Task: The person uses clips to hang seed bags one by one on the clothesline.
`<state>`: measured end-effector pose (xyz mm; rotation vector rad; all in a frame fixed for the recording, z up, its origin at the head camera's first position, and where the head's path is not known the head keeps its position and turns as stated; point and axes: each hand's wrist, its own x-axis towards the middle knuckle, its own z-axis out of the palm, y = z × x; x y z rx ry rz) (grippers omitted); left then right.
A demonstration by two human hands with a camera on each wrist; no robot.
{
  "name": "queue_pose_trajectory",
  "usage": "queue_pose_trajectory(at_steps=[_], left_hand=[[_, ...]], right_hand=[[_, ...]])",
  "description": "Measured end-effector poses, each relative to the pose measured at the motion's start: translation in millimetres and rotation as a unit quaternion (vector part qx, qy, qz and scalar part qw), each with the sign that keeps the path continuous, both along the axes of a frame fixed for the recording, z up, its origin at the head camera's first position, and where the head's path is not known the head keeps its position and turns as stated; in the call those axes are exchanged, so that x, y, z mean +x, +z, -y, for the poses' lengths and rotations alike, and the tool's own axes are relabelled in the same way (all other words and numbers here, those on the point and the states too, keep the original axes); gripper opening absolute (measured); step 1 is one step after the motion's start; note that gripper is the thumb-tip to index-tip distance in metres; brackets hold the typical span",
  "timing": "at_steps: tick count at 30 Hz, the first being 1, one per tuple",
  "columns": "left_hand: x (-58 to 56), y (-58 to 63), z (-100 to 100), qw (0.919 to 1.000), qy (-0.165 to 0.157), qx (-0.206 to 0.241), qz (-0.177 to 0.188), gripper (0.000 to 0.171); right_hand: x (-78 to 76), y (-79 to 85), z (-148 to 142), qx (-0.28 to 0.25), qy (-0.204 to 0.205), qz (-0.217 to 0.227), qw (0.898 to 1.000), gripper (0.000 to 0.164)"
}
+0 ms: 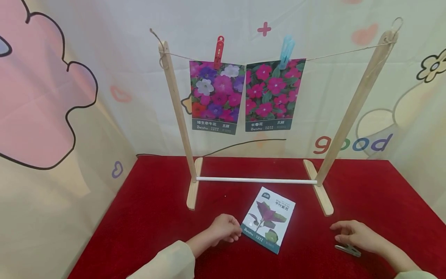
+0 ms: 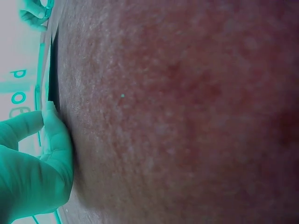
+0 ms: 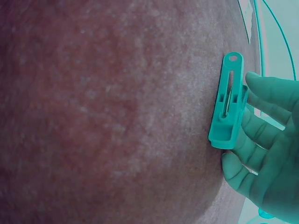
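Pale sleeves (image 1: 170,261) cross a red-covered bench (image 1: 139,209) before a printed curtain (image 1: 118,35), the left hand (image 1: 224,229) pinching a packet (image 1: 278,215) lying to its right, the right hand (image 1: 359,234) loosely spread beside a clothespin (image 3: 223,130).

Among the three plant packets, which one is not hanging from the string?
The white packet with purple leaves, touched by the left hand; the multicoloured-flower packet and pink-flower packet hang clipped on the string.
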<state>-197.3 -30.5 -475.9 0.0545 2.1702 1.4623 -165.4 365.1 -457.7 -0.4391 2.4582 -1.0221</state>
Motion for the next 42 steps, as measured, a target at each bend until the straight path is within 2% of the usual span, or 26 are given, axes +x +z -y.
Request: queue_pose_trajectory(at_steps=[7,14,23,29,32,35,38,42], left_hand=[[8.6,4.0,6.3,0.9993,-0.036,-0.005,0.008,0.008],[14.5,2.7,11.7,0.9982,-0.05,-0.002,0.034,0.009],[15.8,2.3,21.7,0.995,-0.077,0.005,0.062,0.012],[11.2,7.8,26.0,0.9909,-0.11,-0.007,0.077,0.015],[6.8,8.5,25.5,0.9907,-0.116,-0.03,0.064,0.018],[1.3,7.5,23.0,0.9917,-0.111,-0.057,0.03,0.018],[-6.6,3.8,18.8,0.994,-0.087,-0.064,-0.017,0.015],[-19.2,-4.8,10.4,0.9947,-0.036,-0.044,-0.086,0.012]], right_hand=[[0.9,0.5,0.4,0.005,-0.01,0.004,1.0,0.035],[2.7,2.5,2.6,0.001,-0.023,0.016,1.0,0.036],[3.1,4.3,3.9,0.017,-0.044,0.024,0.999,0.039],[2.7,10.4,1.3,0.066,-0.037,-0.04,0.996,0.038],[3.2,14.1,0.8,0.076,-0.042,-0.055,0.995,0.043],[4.1,14.4,1.4,0.086,-0.038,-0.063,0.994,0.048],[5.0,12.2,2.7,0.096,-0.021,-0.083,0.992,0.048],[5.8,7.4,4.4,0.088,0.013,-0.105,0.99,0.053]])
